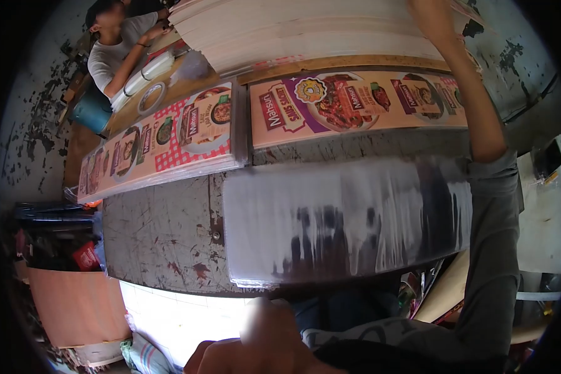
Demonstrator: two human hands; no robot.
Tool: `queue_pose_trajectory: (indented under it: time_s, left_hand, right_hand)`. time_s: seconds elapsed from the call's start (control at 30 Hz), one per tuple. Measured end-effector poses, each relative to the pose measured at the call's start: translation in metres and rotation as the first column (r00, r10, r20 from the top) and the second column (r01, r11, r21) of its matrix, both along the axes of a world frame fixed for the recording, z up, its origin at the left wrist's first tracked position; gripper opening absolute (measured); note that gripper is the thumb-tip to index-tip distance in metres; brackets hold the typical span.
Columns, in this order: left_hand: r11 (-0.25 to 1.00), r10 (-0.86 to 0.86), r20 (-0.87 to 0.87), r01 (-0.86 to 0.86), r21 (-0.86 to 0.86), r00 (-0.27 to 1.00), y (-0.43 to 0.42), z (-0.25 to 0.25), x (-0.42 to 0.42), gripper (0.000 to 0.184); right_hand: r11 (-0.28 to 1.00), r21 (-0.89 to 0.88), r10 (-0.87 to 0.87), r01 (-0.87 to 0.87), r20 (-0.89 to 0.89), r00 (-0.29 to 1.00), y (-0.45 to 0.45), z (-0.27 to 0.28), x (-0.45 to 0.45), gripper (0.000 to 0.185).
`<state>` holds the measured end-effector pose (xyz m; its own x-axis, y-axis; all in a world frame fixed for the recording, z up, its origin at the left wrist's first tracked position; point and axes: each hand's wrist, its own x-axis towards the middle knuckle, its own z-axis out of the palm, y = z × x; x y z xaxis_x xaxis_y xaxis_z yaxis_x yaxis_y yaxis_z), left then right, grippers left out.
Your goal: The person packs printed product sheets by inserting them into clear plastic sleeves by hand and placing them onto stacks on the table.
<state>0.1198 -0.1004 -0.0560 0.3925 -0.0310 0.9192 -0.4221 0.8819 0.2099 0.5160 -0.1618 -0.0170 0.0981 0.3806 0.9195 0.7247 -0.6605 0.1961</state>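
Observation:
My right hand (431,22) reaches far forward over the tall stack of large pale sheets (305,37); its fingers are cut off by the top edge. Close to the camera at the bottom is my left hand (262,340), blurred, with its fingers mostly hidden. Between my hands lies a pile of clear plastic sleeves (349,224), glossy with reflections. Behind it is a printed food banner stack (355,103) reading "Mahsun". A second banner stack (162,140), at the left, seems to be in plastic.
The dark worn tabletop (162,230) has scratches and a bolt. At the back left sits another person (121,50) beside a roll of tape (151,98) and a rolled plastic bundle (142,78). A wooden strip (355,64) runs along the big stack. An orange-brown bin (75,305) stands lower left.

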Motion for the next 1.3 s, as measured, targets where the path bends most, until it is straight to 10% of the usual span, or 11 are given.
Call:
queue_pose_trajectory:
  time_s: [0.5, 0.57, 0.67, 0.73, 0.8, 0.87, 1.07, 1.3]
  left_hand:
    - [0.994, 0.108, -0.051, -0.105, 0.043, 0.993, -0.009, 0.003, -0.012, 0.021]
    - [0.993, 0.104, 0.270, -0.083, -0.087, 0.957, -0.013, -0.001, -0.002, 0.017]
    - [0.967, 0.229, 0.113, -0.239, 0.092, 0.967, 0.002, -0.024, -0.012, 0.011]
    - [0.827, 0.442, 0.001, -0.408, 0.388, 0.897, 0.015, -0.049, -0.012, 0.013]
    - [0.320, 0.795, 0.007, -0.429, 0.845, 0.607, 0.016, -0.030, -0.001, 0.010]
    - [-0.379, 0.906, 0.422, -0.357, 0.854, 0.047, -0.005, -0.036, 0.005, 0.019]
    - [-0.850, 0.503, 0.860, 0.134, 0.510, -0.085, 0.024, -0.048, 0.009, 0.041]
    - [-0.864, 0.501, 0.865, 0.088, 0.497, 0.033, 0.064, -0.053, -0.002, 0.050]
  right_hand:
    - [0.999, 0.027, -0.049, 0.048, 0.043, 0.998, -0.001, -0.011, -0.005, 0.019]
    - [0.999, 0.012, -0.050, 0.050, 0.006, 0.999, -0.003, -0.011, -0.005, 0.020]
    - [1.000, -0.007, -0.024, 0.024, 0.067, 0.997, -0.006, -0.010, -0.002, 0.020]
    - [0.997, -0.016, 0.076, -0.075, 0.062, 0.995, -0.008, -0.007, 0.002, 0.019]
    - [0.998, -0.052, 0.044, -0.041, 0.062, 0.997, -0.013, -0.006, 0.005, 0.018]
    - [0.996, -0.086, 0.028, -0.021, 0.087, 0.996, -0.015, 0.002, 0.004, 0.016]
    - [0.998, -0.050, 0.051, -0.047, 0.085, 0.995, -0.056, 0.004, -0.037, 0.018]
    - [0.997, -0.018, -0.071, 0.071, 0.018, 0.997, -0.178, -0.049, -0.159, 0.029]
